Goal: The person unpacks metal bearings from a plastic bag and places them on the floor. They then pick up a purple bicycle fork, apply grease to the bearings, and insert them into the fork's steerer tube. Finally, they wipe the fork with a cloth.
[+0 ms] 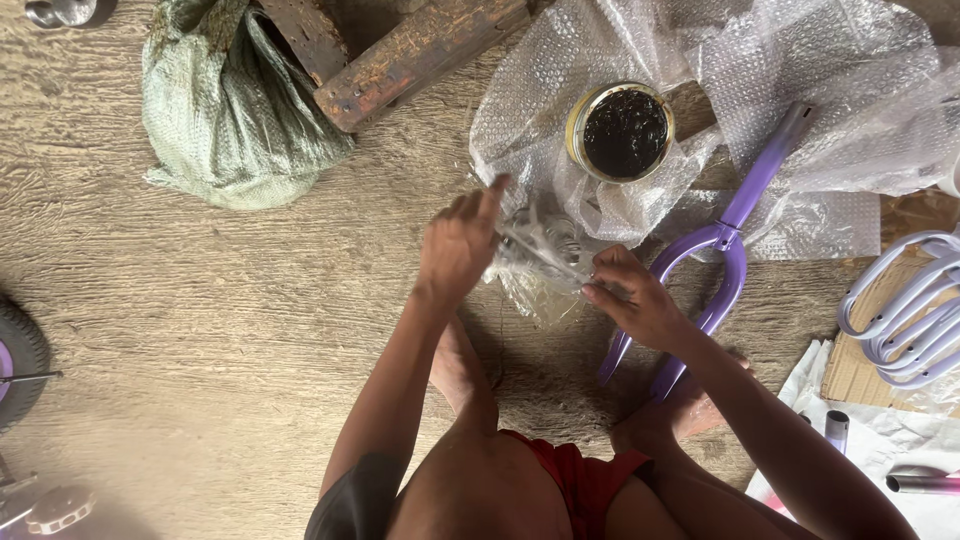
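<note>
Right then, my left hand (458,245) and right hand (635,300) both pinched the clear plastic bag (540,255) of small metal parts, stretched between them just above the floor, below the open tin of dark grease (621,131), beside the purple fork (722,245).

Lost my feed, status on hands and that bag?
Left hand and right hand both gripping clear plastic bag. Purple fork beside right hand.
</note>
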